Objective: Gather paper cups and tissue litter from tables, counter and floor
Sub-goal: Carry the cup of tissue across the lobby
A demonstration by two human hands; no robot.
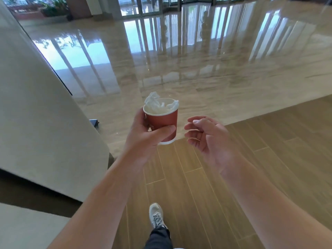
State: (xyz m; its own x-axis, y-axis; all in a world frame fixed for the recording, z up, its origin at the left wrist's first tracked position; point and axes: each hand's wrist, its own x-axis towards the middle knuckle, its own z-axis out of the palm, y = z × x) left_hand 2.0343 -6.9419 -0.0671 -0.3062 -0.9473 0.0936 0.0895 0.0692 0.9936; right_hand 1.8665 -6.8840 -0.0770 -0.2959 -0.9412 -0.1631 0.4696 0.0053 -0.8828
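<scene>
Gripping tissue-stuffed red cup (162, 123), left hand (145, 137) hides logo; right hand (208, 139) loose, empty.

No legible text, label, brand or number found. Red paper cup (162, 121): wall plain where visible, lower part covered by fingers.

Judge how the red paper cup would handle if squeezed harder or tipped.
The red paper cup probably dents easily: thin paper wall, gripped by the left hand. Likely light, holding only crumpled tissue. Tipped, the tissue might fall out.
</scene>
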